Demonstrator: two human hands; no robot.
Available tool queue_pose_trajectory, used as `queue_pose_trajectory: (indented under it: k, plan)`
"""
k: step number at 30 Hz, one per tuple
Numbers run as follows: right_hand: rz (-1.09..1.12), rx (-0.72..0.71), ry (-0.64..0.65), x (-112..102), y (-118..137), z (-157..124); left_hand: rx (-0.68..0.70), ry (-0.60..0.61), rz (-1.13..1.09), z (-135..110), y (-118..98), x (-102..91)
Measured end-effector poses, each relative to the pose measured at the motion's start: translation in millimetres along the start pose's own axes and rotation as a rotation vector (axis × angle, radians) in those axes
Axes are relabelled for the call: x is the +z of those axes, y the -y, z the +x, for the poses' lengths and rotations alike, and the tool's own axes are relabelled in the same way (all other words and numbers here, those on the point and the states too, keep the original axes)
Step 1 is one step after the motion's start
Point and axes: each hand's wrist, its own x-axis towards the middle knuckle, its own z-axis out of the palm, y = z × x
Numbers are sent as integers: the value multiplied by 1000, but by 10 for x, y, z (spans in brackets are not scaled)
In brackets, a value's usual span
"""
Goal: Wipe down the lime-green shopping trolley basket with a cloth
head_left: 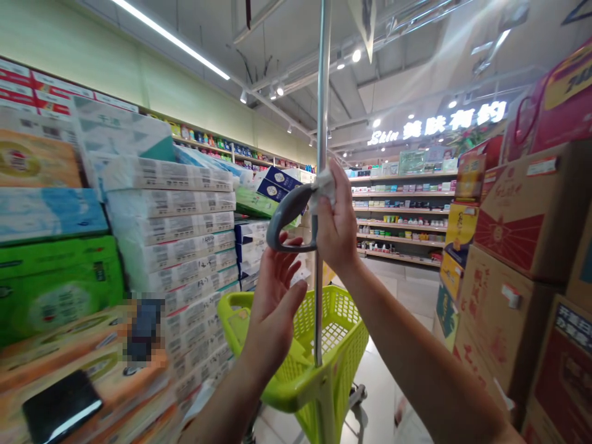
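The right hand (337,228) is at the centre, closed around a white wrapping (324,184) on a thin metal pole (322,92). The fingers pinch the wrapping just where a grey handle (283,217) joins the pole. The handle curves away from the pole toward 9 o'clock. The left hand (275,290) is open at 7 o'clock from the right hand, with the palm turned up and the fingers spread. Its fingertips are at the lower bar of the handle, but I cannot tell if they really touch it.

The pole stands upright. Its lower end goes down into a lime-green basket (352,351) at 6 o'clock, and its top leaves the picture at 12 o'clock. The basket stands in the aisle between the goods on both sides.

At 9 o'clock, near the basket, there is a high stack of tissue packs (176,228), and further out are green boxes (50,283). A black phone (60,410) lies on packs at 8 o'clock. At 3 o'clock, brown and red cartons (522,216) are piled high and make the aisle narrow. Behind the hands, well apart, are store shelves (402,216) with small bottles, and above them a lit sign (439,125) at 1 o'clock.
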Motion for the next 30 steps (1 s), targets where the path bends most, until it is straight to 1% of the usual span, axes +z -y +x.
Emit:
queue_pose_trajectory:
  k: [2,3,7,9,10,11,12,15,16,17,18,21,22,23,24,25,27,29,30]
  plan:
    - [-59,-137,65,-39,82,98,-2,10,-14,18,6,-32]
    - [-74,-202,121,-57,140,118,2,15,-17,28,10,-45]
    - [-78,-458,418,-128,357,106,10,35,-24,47,25,-70]
    - [-78,-530,535,-172,378,130,9,34,-39,46,29,-70]
    - [-81,-536,565,-195,358,163,12,35,-47,44,28,-70]
    - [-86,-522,567,-217,323,207,12,37,-54,43,25,-70]
    - [-92,-489,539,-236,279,257,9,41,-59,42,22,-71]
    - [-117,-343,376,-259,181,367,-17,54,-77,40,15,-76]
    - [-123,-314,340,-253,182,369,-21,57,-86,40,16,-78]
    - [-127,-309,331,-242,202,352,-20,60,-97,40,19,-78]
    - [-128,-331,351,-229,237,317,-13,61,-110,42,23,-78]
    - [-122,-477,492,-201,342,183,0,71,-142,50,38,-77]
    - [-122,-510,520,-202,349,151,2,71,-146,53,41,-78]
    - [-121,-515,519,-206,335,132,2,70,-144,55,42,-81]
    - [-117,-489,481,-212,298,123,-2,67,-138,55,41,-85]
    - [-109,-432,412,-216,243,122,-10,64,-129,54,38,-90]
    - [-65,-247,213,-208,101,121,-34,60,-108,47,32,-97]
    - [54,0,7,-170,-39,96,-52,55,-87,37,27,-98]
    - [153,138,-70,-145,-96,69,-52,50,-75,34,26,-96]
